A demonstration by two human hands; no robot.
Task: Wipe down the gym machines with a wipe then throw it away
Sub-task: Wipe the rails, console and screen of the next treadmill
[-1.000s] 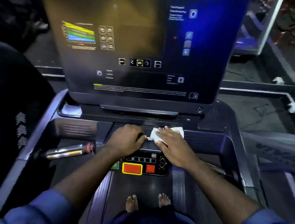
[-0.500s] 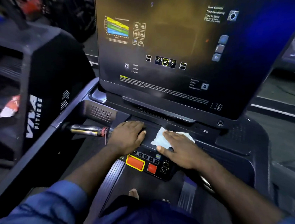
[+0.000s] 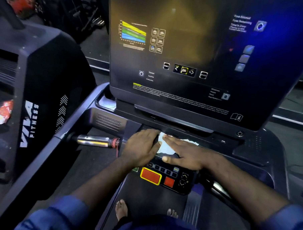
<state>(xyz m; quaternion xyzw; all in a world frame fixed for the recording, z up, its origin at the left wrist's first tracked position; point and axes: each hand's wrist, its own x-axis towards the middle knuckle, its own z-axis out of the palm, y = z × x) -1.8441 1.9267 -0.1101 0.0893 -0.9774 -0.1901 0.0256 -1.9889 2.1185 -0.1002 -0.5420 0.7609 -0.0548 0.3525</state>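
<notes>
Nearest me, bare feet (image 3: 121, 209) stand on the treadmill, just below the button panel (image 3: 168, 182) with its red stop key (image 3: 150, 175). Above that, the right hand (image 3: 185, 154) lies flat, fingers straight, pressing the white wipe (image 3: 166, 146) onto the console ledge. The left hand (image 3: 140, 147) rests spread beside it, touching the wipe's edge and holding nothing. I'd judge that firm, overlapping strokes across the ledge work best, with the palm kept off the keys. Beyond rises the tall display (image 3: 193, 64), apparently yet to be wiped.
</notes>
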